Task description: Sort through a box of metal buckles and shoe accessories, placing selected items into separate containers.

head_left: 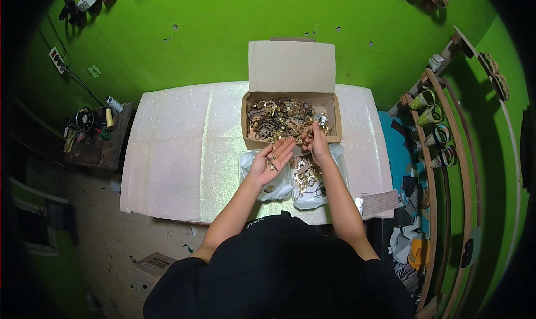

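Note:
An open cardboard box (339, 118) holds a heap of small gold and dark metal fittings (282, 117), some of them buckles. At its front edge my right hand (318, 146) is closed, thumb up and fingers curled; what they grip is too small to make out. Palm up beside it, my left hand (272, 161) has its fingers stretched out and carries a few small metal pieces (272, 163). Below my hands sit two pale plastic-lined containers. The right container (310, 203) holds larger gold-coloured fittings (304, 176); my left hand and forearm partly hide the left container (245, 161).
The box stands on a table with a shiny pale cover (167, 151). A grey ribbed piece (379, 203) lies at its front right corner. A wooden rack (441, 207) with sandals stands on the right; a small dark table (103, 146) with thread spools is left.

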Tool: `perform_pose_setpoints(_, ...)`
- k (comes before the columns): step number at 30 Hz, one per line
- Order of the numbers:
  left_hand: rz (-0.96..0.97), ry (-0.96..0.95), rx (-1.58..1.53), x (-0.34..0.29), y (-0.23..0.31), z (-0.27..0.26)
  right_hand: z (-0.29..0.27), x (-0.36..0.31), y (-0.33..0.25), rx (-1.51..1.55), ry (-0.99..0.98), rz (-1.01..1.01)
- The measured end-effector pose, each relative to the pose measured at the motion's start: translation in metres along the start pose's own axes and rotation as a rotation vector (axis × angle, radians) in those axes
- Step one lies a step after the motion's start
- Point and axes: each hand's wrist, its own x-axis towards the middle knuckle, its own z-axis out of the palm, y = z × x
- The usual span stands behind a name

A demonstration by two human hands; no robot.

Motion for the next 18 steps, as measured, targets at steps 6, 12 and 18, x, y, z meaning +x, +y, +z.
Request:
perform_pose_setpoints(6,0.052,-0.021,-0.049,-0.002,0.017,0.001,-0.016,-0.001,-0.003,-0.19,-0.05,0.077)
perform_pose_setpoints(12,0.125,-0.043,-0.064,-0.01,0.032,-0.002,-0.05,-0.028,-0.009,-0.373,-0.251,0.23)
perform_pose_setpoints(18,0.15,-0.017,-0.078,-0.012,0.034,-0.006,-0.086,-0.035,0.007,-0.595,-0.286,0.35)
